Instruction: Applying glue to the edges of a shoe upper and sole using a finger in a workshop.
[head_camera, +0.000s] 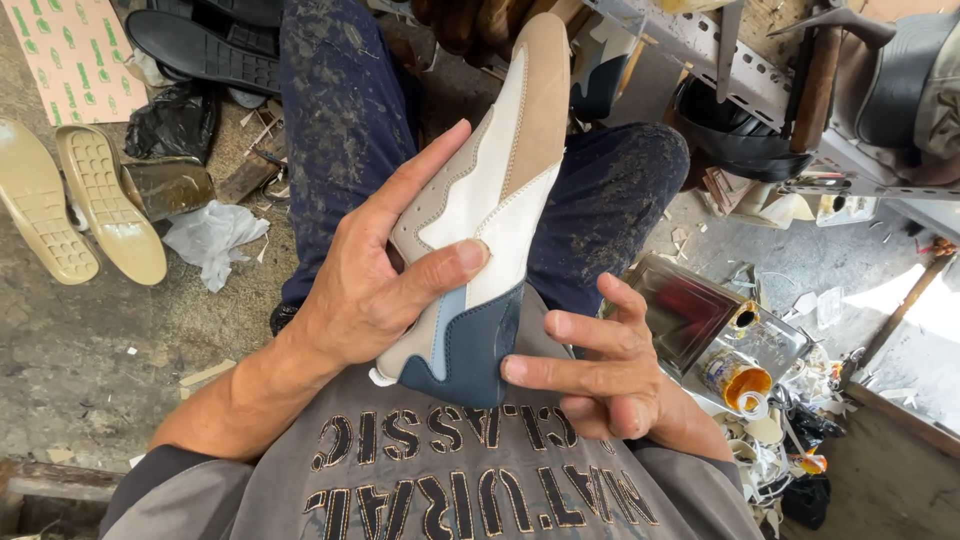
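The left hand (365, 290) wraps tight around the shoe upper (485, 215). The right hand (600, 365), grip open, presses its heel; press gently, hold steady.

Tan soles (80, 205), glue tin (738, 380), black bag (175, 122).

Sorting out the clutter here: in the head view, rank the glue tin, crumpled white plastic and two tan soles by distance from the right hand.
1. Glue tin, just beside the right hand.
2. Crumpled white plastic, on the floor far left.
3. Two tan soles, at the left edge.
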